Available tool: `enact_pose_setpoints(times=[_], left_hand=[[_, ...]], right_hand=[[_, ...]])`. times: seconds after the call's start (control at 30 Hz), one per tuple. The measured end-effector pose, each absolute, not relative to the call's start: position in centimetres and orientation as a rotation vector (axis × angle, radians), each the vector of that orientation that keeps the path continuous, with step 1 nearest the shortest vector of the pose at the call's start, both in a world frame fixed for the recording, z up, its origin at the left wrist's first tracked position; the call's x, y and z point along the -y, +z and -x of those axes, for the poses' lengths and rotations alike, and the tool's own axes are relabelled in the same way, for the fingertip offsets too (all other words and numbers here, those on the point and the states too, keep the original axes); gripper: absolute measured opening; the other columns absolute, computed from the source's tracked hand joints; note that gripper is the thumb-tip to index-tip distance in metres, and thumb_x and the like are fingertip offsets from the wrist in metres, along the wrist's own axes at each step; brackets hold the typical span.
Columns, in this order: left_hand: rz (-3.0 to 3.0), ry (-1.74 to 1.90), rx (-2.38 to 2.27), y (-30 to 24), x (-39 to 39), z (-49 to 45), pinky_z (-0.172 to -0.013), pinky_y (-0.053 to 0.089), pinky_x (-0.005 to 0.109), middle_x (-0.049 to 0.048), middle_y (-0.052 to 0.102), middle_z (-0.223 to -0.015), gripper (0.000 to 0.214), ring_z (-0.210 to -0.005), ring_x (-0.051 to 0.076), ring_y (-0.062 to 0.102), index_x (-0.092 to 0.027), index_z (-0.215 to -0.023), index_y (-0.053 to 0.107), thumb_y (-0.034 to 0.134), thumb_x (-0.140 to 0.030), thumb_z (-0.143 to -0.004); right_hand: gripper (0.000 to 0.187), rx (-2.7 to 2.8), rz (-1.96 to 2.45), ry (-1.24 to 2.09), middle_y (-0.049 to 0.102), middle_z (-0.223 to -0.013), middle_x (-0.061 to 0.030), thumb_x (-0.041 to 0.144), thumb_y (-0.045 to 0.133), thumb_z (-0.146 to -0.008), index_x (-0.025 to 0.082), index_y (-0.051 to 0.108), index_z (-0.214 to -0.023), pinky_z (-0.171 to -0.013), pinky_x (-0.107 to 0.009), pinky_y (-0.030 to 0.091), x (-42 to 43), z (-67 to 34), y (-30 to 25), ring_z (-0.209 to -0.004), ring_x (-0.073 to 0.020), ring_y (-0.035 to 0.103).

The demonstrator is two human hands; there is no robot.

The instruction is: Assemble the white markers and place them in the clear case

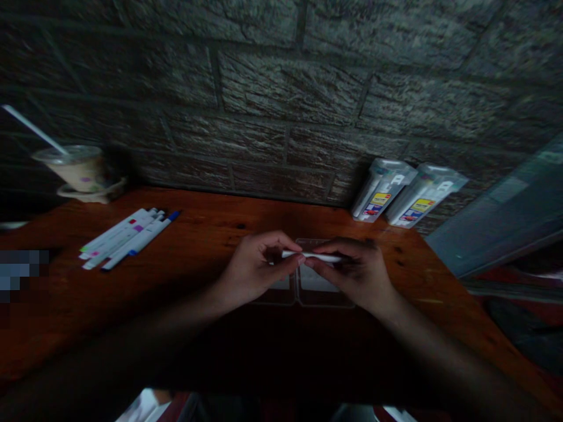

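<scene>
My left hand and my right hand meet in front of me, closed around a slim white marker. It lies almost level between the fingertips, which hide much of it. Below the hands, an open clear plastic case rests on the wooden table, with something pale inside. To the left lies a bundle of white markers with coloured marks, one of them with a blue end.
At the back left a drink cup with a straw stands in a cardboard holder. Two upright plastic cases with labels, a left one and a right one, stand against the brick wall. The table ends at the right.
</scene>
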State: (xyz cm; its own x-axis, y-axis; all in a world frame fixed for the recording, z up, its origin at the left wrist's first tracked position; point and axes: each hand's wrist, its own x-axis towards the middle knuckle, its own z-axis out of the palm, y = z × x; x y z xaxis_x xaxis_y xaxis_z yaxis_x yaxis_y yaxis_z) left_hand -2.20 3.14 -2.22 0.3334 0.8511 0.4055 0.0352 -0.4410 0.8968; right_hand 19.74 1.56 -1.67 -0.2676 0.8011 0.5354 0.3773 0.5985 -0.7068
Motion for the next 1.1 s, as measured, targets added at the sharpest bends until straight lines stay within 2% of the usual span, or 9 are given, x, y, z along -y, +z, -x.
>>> enact_pose_setpoints(times=[0.27,0.53,0.7,0.87,1.03,1.1], left_hand=[[-1.845,1.110,-0.720,-2.7,-2.6,2.4,-0.053,0.049,0.019,0.0054,0.075,-0.084,0.017,-0.059,0.010,0.065,-0.016,-0.101,0.077,0.066,-0.028,-0.098],[-1.822,1.106,-0.719,-2.7,-2.6,2.4,-0.054,0.052,0.019,0.0067,0.078,-0.095,0.017,-0.059,0.009,0.066,-0.018,-0.108,0.078,0.067,-0.026,-0.097],[-1.804,1.167,-0.741,-2.5,-3.1,2.3,-0.049,0.047,0.018,0.0064,0.081,-0.092,0.012,-0.057,0.009,0.064,-0.017,-0.101,0.079,0.073,-0.023,-0.092],[-1.687,1.189,-0.715,-2.4,-3.3,2.4,-0.050,0.046,0.018,0.0048,0.079,-0.084,0.013,-0.055,0.008,0.061,-0.017,-0.098,0.079,0.078,-0.025,-0.088],[-1.579,1.200,-0.739,-1.6,-3.4,2.7,-0.048,0.043,0.019,0.0004,0.069,-0.065,0.012,-0.051,0.009,0.059,-0.015,-0.093,0.079,0.078,-0.026,-0.087],[-1.539,1.218,-0.737,-1.4,-3.5,2.7,-0.048,0.043,0.019,0.0000,0.068,-0.064,0.011,-0.051,0.009,0.059,-0.015,-0.089,0.079,0.078,-0.025,-0.087]], right_hand=[[0.012,1.880,0.949,0.475,0.082,-0.079,-0.0027,0.033,0.088,-0.081,0.024,0.081,-0.085,-0.060,-0.029,0.059,-1.5,-19.7,-1.5,-0.066,-0.0188,0.076],[0.006,1.757,0.963,0.694,0.083,-0.079,-0.0019,0.027,0.089,-0.080,0.025,0.083,-0.083,-0.063,-0.029,0.063,-1.5,-19.3,-1.5,-0.067,-0.0193,0.078],[0.010,1.672,0.946,0.811,0.085,-0.089,-0.0030,0.025,0.089,-0.078,0.027,0.084,-0.087,-0.074,-0.035,0.068,-1.7,-19.1,-1.4,-0.079,-0.0227,0.081],[0.019,1.603,0.911,0.938,0.085,-0.099,-0.0028,0.022,0.089,-0.077,0.030,0.086,-0.094,-0.086,-0.039,0.068,-1.9,-19.2,-1.5,-0.091,-0.0241,0.082],[0.015,1.552,0.954,0.973,0.085,-0.095,-0.0020,0.026,0.088,-0.079,0.032,0.086,-0.094,-0.079,-0.036,0.067,-2.0,-19.5,-1.2,-0.083,-0.0219,0.081],[0.013,1.520,0.957,0.987,0.085,-0.090,-0.0018,0.028,0.088,-0.079,0.032,0.086,-0.091,-0.073,-0.033,0.066,-2.0,-19.6,-0.9,-0.077,-0.0204,0.080]])
